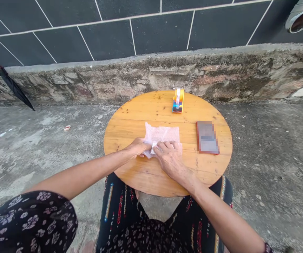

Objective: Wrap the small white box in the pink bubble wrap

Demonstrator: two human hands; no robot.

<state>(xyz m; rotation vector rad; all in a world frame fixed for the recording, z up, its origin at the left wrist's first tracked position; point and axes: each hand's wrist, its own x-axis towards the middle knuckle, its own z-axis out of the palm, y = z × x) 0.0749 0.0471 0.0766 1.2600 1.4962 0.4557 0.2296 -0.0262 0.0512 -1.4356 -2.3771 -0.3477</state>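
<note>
A sheet of pinkish-white bubble wrap (162, 134) lies in the middle of a small round wooden table (138, 119). My left hand (137, 147) pinches the wrap's near left corner, fingers closed on it. My right hand (170, 155) rests on the near edge of the wrap, its fingers pressed together over a small white fold. Whether anything sits under the wrap is hidden.
A yellow and blue tape dispenser (178, 100) stands at the table's far edge. A flat reddish-brown rectangular object (206, 137) lies on the right side. A folded black umbrella (7, 80) leans on the stone kerb at left. Concrete floor surrounds the table.
</note>
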